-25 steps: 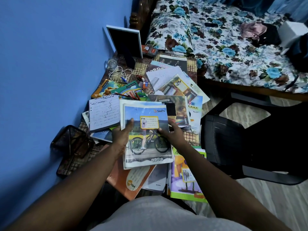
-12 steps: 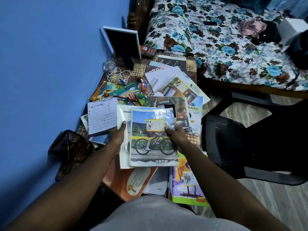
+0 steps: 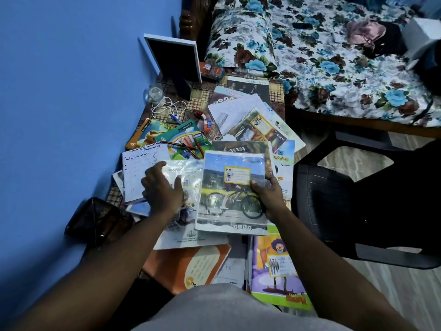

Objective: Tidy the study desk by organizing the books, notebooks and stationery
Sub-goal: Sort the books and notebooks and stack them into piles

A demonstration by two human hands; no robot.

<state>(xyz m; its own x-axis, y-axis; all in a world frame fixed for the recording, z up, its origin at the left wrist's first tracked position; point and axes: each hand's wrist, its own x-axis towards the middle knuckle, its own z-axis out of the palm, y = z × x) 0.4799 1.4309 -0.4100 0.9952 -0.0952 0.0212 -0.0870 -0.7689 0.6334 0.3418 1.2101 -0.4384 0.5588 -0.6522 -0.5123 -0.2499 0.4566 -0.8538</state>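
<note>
**On the cluttered desk's near middle: bicycle notebook gripped at its right edge**

Over the heap of books, the bicycle-cover notebook [image 3: 232, 192] lies face up, its long axis running from the person toward the far side of the desk [image 3: 176, 91], tipped only slightly. The right hand [image 3: 268, 197] pinches it midway along the right edge, thumb on the cover beside the yellow label and the other fingers curled out of sight beneath. So the whole notebook extends leftward from that grip.

Its left edge overlaps a plastic-covered book [image 3: 188, 237], on which the left hand [image 3: 162, 187] rests flat with fingers spread, gripping nothing. That hand sits just beside the notebook's left edge and is the nearer one to the lower book and to the handwritten notebook [image 3: 140, 173] at its fingertips.

As I judge it, the sorting is at an early stage: one book is in hand and most are still scattered. With only a one-sided grip, the notebook's free left side could sag or catch on the slippery plastic cover.

Further out lie loose pencils [image 3: 188, 145], an orange notebook [image 3: 186, 266] and a purple-and-green book [image 3: 276, 266] near the person. A black chair [image 3: 334, 199] stands to the right.
</note>
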